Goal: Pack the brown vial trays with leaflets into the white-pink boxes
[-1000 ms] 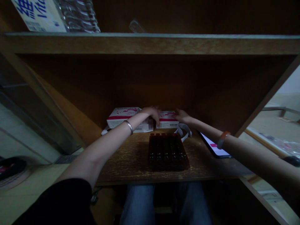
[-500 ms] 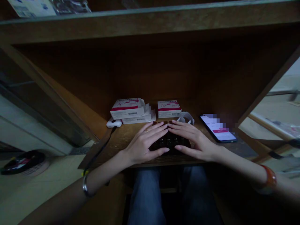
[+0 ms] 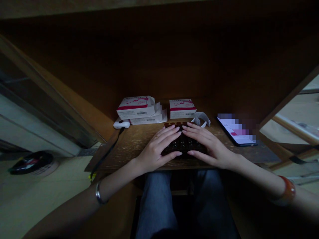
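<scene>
Several small dark brown glass bottles (image 3: 183, 145) stand or lie packed together at the front of the wooden shelf; the dim light and my hands hide much of them. My left hand (image 3: 159, 146) cups their left side, fingers long across the top and far side, thumb along the near side. Mirroring it, my right hand (image 3: 211, 144) wraps the right side, its fingertips close to the left ones. Just behind the right fingers is a crumpled white strip (image 3: 201, 118). Behind the bottles sits a white and pink carton (image 3: 182, 109).
At the left, white and pink cartons (image 3: 136, 108) are stacked beside a small white device (image 3: 121, 123) with a black cord. A phone (image 3: 235, 131) with a lit screen lies at the right. Cabinet walls enclose both sides. A lined basket (image 3: 33, 163) is on the floor.
The camera view has tilted down, so the upper shelf has mostly left the picture. Both hands keep the same hold around the bottles.
</scene>
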The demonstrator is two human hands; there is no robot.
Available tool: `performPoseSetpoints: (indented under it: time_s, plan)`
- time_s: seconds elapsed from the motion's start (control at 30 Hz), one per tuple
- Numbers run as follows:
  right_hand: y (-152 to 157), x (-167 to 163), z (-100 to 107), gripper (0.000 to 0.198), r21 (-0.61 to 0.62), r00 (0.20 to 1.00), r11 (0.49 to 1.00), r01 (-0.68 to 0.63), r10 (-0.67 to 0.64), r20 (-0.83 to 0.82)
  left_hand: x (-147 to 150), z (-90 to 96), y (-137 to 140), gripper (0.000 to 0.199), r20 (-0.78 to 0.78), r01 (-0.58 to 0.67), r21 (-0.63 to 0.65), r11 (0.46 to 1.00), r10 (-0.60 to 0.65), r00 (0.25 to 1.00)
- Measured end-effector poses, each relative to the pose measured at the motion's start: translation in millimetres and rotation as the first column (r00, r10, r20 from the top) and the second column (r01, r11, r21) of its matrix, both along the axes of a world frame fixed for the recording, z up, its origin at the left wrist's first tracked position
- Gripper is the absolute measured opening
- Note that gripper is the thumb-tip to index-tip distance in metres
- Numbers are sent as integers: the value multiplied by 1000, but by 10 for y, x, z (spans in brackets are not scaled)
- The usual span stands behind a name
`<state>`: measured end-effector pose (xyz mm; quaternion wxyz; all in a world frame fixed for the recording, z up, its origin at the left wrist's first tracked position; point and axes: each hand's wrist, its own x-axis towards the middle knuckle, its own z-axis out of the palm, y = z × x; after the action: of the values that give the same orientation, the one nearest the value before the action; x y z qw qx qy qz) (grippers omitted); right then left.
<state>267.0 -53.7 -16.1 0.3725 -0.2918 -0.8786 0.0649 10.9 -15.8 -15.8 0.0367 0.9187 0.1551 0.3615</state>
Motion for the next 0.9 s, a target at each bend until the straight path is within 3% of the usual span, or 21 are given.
performPoseSetpoints:
  time_s: [0.53, 0.77, 0.9]
  plan:
    - [-5, 1, -30, 77, 11, 999, 1000, 13, -13, 36, 10, 5, -31, 77, 6, -12, -21, 1000, 12, 1000]
    - [-9, -15, -32, 77, 29, 999, 999, 23, -24, 42, 29, -10, -39, 70, 31, -35, -6, 999, 35, 999]
    - [-6, -1, -21, 79, 19, 998, 1000, 21, -22, 55, 15, 18, -28, 80, 13, -12, -33, 999, 13, 1000]
